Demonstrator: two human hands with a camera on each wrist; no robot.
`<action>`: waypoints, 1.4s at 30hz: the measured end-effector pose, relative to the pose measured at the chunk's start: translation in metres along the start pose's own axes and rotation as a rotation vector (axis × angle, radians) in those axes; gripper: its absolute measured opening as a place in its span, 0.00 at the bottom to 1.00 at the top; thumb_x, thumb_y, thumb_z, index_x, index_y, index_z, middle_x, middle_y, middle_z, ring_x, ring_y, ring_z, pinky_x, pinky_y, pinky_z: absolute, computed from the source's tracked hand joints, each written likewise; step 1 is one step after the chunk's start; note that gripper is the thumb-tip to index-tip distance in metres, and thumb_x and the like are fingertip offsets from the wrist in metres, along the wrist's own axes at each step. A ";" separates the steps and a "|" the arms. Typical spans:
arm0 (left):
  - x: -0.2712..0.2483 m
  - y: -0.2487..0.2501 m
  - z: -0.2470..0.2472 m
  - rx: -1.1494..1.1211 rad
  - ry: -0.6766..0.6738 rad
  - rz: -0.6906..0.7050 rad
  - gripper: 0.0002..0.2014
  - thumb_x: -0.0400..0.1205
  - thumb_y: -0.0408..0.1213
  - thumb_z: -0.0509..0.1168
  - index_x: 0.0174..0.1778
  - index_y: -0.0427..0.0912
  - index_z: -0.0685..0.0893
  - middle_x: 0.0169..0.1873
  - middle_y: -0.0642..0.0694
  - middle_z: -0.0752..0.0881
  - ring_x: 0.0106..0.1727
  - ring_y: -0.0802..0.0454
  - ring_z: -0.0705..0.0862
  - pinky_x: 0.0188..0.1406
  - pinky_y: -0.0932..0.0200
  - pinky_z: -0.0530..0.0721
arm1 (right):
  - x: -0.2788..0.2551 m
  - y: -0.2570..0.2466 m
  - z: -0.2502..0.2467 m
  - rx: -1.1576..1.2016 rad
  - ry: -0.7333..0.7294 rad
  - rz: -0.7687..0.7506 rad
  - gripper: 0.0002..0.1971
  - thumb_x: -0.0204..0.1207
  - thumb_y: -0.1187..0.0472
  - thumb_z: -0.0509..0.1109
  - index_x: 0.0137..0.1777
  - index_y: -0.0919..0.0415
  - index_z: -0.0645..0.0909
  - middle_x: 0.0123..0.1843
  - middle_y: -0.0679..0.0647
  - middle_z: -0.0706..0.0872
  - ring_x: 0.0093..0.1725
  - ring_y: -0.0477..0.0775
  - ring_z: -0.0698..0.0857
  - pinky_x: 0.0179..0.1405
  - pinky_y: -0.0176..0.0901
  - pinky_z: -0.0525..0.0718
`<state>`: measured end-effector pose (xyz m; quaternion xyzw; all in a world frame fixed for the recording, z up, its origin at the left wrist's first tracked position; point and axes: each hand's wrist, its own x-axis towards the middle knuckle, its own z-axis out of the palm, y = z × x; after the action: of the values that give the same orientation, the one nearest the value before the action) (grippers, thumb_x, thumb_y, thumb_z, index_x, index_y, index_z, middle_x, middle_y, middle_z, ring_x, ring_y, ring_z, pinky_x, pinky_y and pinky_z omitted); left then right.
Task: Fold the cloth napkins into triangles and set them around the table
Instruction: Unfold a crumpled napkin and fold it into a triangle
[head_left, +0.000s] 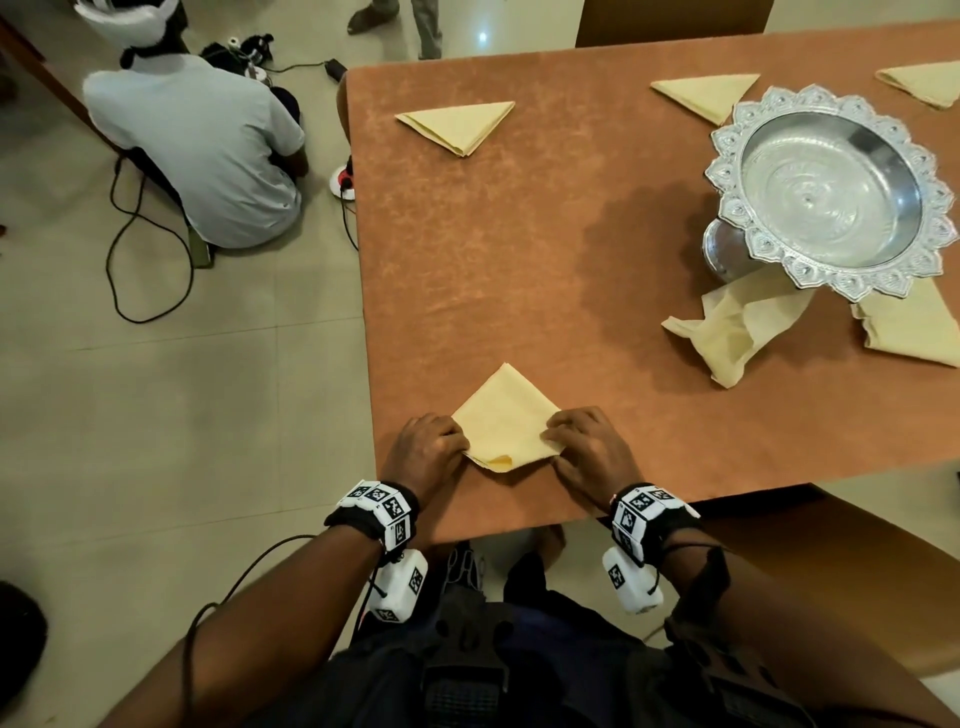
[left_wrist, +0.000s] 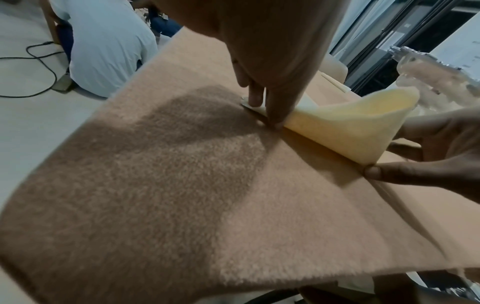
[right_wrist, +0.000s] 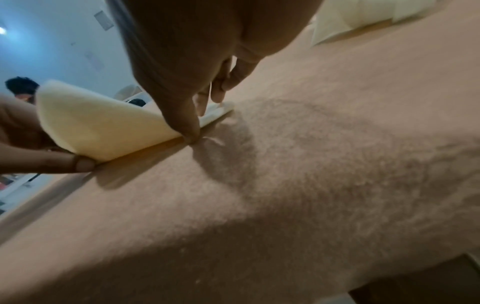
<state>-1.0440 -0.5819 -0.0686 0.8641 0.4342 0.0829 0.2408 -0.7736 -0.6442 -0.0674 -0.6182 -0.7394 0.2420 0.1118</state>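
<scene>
A pale yellow cloth napkin (head_left: 503, 415) lies near the front edge of the orange-brown table (head_left: 519, 260), one point aimed away from me. My left hand (head_left: 448, 441) pinches its left corner and my right hand (head_left: 566, 432) pinches its right corner. In the left wrist view the napkin (left_wrist: 350, 127) has its near flap lifted off the table, held between the left hand (left_wrist: 267, 113) and the right hand (left_wrist: 415, 166). The right wrist view shows the same raised napkin (right_wrist: 98, 127) between the right hand (right_wrist: 194, 127) and the left hand (right_wrist: 57, 162).
Folded triangles lie at the far left (head_left: 460, 124), the far middle (head_left: 706, 93) and the far right (head_left: 924, 83). An ornate silver bowl (head_left: 831, 192) stands at right, with a crumpled napkin (head_left: 732, 327) and another folded one (head_left: 909, 327) beside it. A person (head_left: 208, 145) sits on the floor among cables.
</scene>
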 end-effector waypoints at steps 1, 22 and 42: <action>-0.001 0.000 0.000 -0.011 0.008 -0.006 0.08 0.65 0.32 0.81 0.37 0.43 0.91 0.37 0.46 0.88 0.37 0.42 0.84 0.34 0.54 0.81 | 0.001 0.001 -0.002 -0.021 -0.010 -0.016 0.18 0.64 0.64 0.79 0.56 0.58 0.88 0.60 0.54 0.86 0.60 0.59 0.79 0.43 0.51 0.86; 0.001 -0.014 -0.003 -0.253 0.021 -0.294 0.06 0.76 0.45 0.74 0.44 0.47 0.91 0.40 0.50 0.90 0.42 0.50 0.85 0.44 0.54 0.81 | 0.015 0.027 -0.004 0.129 0.090 0.104 0.07 0.74 0.60 0.77 0.51 0.58 0.90 0.49 0.53 0.84 0.52 0.54 0.79 0.49 0.47 0.78; 0.026 -0.022 -0.015 -0.274 -0.139 -0.411 0.09 0.74 0.49 0.75 0.44 0.49 0.90 0.42 0.50 0.89 0.43 0.51 0.84 0.43 0.54 0.81 | 0.027 0.011 -0.010 0.084 -0.016 0.367 0.11 0.78 0.49 0.70 0.48 0.56 0.87 0.44 0.51 0.79 0.45 0.53 0.78 0.42 0.42 0.67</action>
<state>-1.0495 -0.5453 -0.0681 0.7205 0.5679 0.0307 0.3969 -0.7651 -0.6142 -0.0683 -0.7356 -0.6044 0.2937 0.0856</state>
